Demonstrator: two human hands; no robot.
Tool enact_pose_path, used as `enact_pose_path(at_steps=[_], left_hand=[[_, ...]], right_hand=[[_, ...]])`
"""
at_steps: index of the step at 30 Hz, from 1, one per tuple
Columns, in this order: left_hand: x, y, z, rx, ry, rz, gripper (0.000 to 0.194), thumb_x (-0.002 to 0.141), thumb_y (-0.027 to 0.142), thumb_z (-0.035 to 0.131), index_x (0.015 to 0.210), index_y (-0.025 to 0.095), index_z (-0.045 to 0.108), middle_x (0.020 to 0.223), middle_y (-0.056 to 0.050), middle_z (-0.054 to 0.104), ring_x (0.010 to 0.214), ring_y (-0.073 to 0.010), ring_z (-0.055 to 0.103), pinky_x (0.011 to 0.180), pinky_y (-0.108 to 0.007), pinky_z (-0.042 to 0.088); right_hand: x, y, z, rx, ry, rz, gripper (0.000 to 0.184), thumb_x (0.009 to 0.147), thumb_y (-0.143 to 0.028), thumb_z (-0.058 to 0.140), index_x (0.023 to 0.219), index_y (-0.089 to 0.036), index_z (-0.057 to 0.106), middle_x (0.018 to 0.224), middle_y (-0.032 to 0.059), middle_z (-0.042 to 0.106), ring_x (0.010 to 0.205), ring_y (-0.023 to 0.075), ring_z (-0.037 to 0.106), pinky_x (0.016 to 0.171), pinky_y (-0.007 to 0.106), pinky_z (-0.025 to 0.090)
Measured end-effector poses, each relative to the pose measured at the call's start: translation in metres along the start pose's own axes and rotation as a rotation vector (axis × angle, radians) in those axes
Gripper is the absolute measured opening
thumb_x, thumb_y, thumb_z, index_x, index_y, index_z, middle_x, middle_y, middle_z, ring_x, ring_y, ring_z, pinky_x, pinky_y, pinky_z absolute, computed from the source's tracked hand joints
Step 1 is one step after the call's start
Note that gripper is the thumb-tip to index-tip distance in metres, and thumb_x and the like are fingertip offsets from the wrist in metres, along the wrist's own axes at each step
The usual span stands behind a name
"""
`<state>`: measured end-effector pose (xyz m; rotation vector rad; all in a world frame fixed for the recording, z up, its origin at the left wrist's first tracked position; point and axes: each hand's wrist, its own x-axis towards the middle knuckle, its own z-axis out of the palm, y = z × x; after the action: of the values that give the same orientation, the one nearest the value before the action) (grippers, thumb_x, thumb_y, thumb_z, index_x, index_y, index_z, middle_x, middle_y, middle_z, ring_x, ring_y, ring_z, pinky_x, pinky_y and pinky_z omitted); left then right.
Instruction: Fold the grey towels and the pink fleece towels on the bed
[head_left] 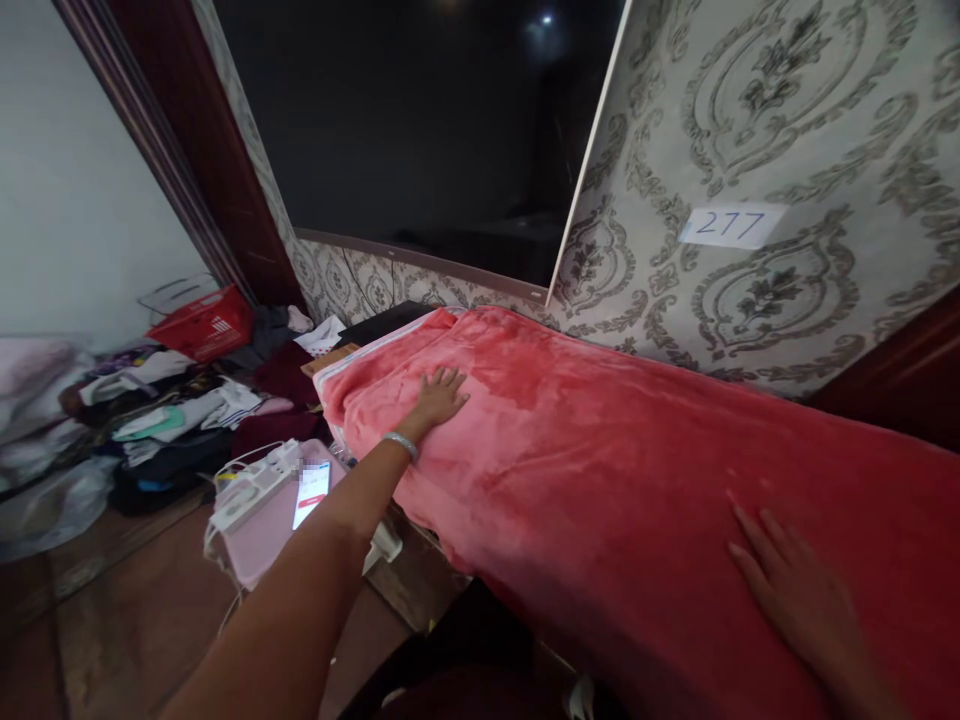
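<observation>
A plush red-pink blanket (585, 460) lies spread along a long surface against the wall, with soft wrinkles across it and a pale edge at its left end. Flat on its left part rests my left hand (441, 397), fingers spread, a silver bracelet on the wrist. Toward the right, my right hand (799, 585) lies over the blanket with its fingers stretched out, slightly blurred. Neither hand grips anything. Some of the blanket hangs over the near edge.
Left of the blanket, a pink tray-like top (259, 540) bears a lit phone (312, 493) and a white power strip (251, 495) with cables. Farther left are heaped clothes (180, 415) and a red bag (204, 325). A large dark television (435, 130) hangs above.
</observation>
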<state>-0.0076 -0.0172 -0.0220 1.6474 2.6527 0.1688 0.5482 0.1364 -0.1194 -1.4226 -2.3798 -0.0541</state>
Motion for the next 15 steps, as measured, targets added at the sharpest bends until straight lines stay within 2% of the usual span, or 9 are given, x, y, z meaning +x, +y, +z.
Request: enact_pose_path(at_steps=[3, 6, 11, 15], left_hand=[[0.011, -0.031, -0.006, 0.001, 0.018, -0.109, 0.065, 0.102, 0.049, 0.034, 0.161, 0.023, 0.034, 0.172, -0.012, 0.024, 0.159, -0.0336, 0.018, 0.125, -0.064, 0.014], [0.021, -0.049, -0.010, -0.009, 0.037, -0.201, 0.065, 0.102, 0.048, 0.032, 0.161, 0.021, 0.035, 0.171, -0.014, 0.025, 0.159, -0.0329, 0.019, 0.125, -0.063, 0.018], [0.032, -0.055, -0.013, -0.040, 0.081, -0.353, 0.066, 0.102, 0.046, 0.025, 0.161, 0.016, 0.034, 0.171, -0.019, 0.024, 0.158, -0.0371, 0.019, 0.121, -0.067, 0.022], [0.034, -0.046, -0.019, -0.060, 0.110, -0.398, 0.063, 0.102, 0.042, 0.024, 0.158, 0.016, 0.039, 0.168, -0.020, 0.031, 0.157, -0.0387, 0.022, 0.118, -0.070, 0.025]], right_hand=[[-0.004, 0.003, 0.003, 0.026, 0.010, -0.006, 0.073, 0.094, -0.057, 0.024, 0.160, -0.028, 0.037, 0.158, 0.0118, 0.046, 0.146, 0.0390, 0.040, 0.111, 0.066, 0.039], [-0.002, 0.004, 0.002, 0.044, 0.003, -0.010, 0.074, 0.093, -0.058, 0.026, 0.161, -0.031, 0.036, 0.158, 0.0102, 0.046, 0.147, 0.0390, 0.040, 0.111, 0.066, 0.038], [-0.001, 0.001, 0.000, 0.035, 0.002, 0.040, 0.077, 0.091, -0.064, 0.025, 0.158, -0.028, 0.042, 0.156, 0.0124, 0.049, 0.145, 0.0403, 0.042, 0.109, 0.067, 0.041], [-0.002, -0.002, -0.002, 0.029, 0.008, 0.041, 0.076, 0.091, -0.064, 0.025, 0.157, -0.030, 0.042, 0.156, 0.0116, 0.049, 0.145, 0.0404, 0.043, 0.109, 0.068, 0.041]])
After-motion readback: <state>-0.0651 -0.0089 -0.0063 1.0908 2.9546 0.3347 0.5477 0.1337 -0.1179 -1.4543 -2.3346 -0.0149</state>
